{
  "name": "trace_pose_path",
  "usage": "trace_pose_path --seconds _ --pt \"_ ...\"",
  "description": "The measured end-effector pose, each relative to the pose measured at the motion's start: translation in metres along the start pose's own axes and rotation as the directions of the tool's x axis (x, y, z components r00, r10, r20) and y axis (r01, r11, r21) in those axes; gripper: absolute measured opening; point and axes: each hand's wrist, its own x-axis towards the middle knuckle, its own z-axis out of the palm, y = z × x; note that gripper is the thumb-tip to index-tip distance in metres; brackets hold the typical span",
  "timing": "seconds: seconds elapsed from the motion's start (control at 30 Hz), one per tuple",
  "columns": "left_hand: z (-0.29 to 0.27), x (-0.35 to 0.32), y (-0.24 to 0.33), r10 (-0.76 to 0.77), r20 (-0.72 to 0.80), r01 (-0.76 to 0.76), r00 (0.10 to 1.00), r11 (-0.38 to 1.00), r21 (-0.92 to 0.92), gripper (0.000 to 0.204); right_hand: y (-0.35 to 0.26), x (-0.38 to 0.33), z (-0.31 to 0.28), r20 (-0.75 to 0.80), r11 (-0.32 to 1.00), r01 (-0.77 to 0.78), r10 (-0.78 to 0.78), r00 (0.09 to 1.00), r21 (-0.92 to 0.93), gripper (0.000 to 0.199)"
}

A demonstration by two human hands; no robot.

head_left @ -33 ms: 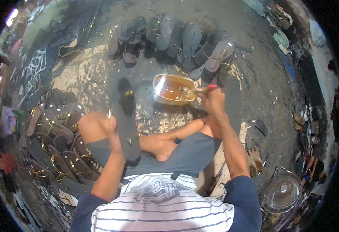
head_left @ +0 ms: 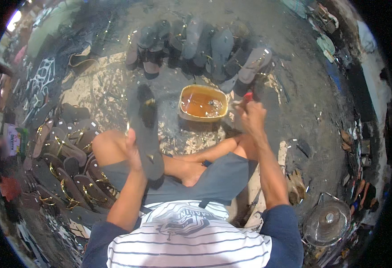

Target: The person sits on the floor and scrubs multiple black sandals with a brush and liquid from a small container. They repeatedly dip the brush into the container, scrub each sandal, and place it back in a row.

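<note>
I sit cross-legged on the floor. My left hand (head_left: 132,149) grips a long dark sandal sole (head_left: 144,120) and holds it upright over my left knee. My right hand (head_left: 252,117) is closed on a small brush with a red handle (head_left: 248,96), held at the right edge of a yellow tub (head_left: 181,107). The tub stands on the floor in front of my legs and holds an amber liquid (head_left: 202,105). The brush tip is too small to make out.
A row of dark sandals (head_left: 205,44) lies beyond the tub. To my left is a pile of several brown sandals with gold straps (head_left: 62,161). A small round fan (head_left: 326,222) stands at the lower right. Light flip-flops (head_left: 325,44) lie at the upper right.
</note>
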Motion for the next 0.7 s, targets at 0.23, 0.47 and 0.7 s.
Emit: trace_pose_path --seconds 0.23,0.47,0.7 --pt "0.086 0.073 0.004 0.169 0.074 -0.157 0.983 0.977 -0.147 0.062 -0.184 -0.062 -0.015 -0.219 0.694 0.195 -0.055 0.974 0.693 0.027" --pt "0.074 0.070 0.021 0.143 0.209 -0.080 0.967 0.955 -0.284 0.065 -0.179 -0.041 0.008 -0.309 0.605 0.387 -0.233 0.922 0.696 0.029" --pt "0.086 0.068 0.000 -0.040 0.054 0.057 0.998 0.922 -0.382 0.055 -0.175 -0.008 -0.003 -0.443 0.433 0.604 -0.421 0.792 0.668 0.027"
